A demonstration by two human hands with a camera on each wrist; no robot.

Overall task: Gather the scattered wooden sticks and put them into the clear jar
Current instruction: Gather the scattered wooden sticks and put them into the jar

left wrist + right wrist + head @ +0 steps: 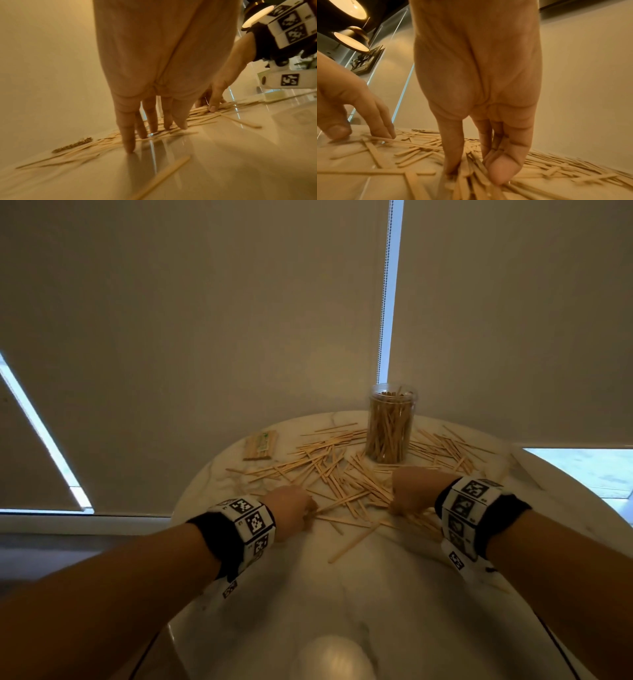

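Wooden sticks [342, 474] lie scattered across the round marble table [342, 594], around a clear jar [390, 422] that stands at the back and holds many upright sticks. My left hand [305, 510] reaches down at the near-left edge of the pile. Its fingers [128, 142] are straight, their tips on the tabletop and on sticks [171, 134]. My right hand [399, 503] is just in front of the jar. Its thumb and fingers [453, 155] pinch a small bunch of sticks [471, 166] in the pile. The left hand [368, 115] shows at the left of the right wrist view.
A flat packet of sticks [261, 445] lies at the back left of the table. Roller blinds [205, 320] hang close behind the table. More sticks [442, 448] spread to the right of the jar, and the table's curved edge [178, 508] is near my left wrist.
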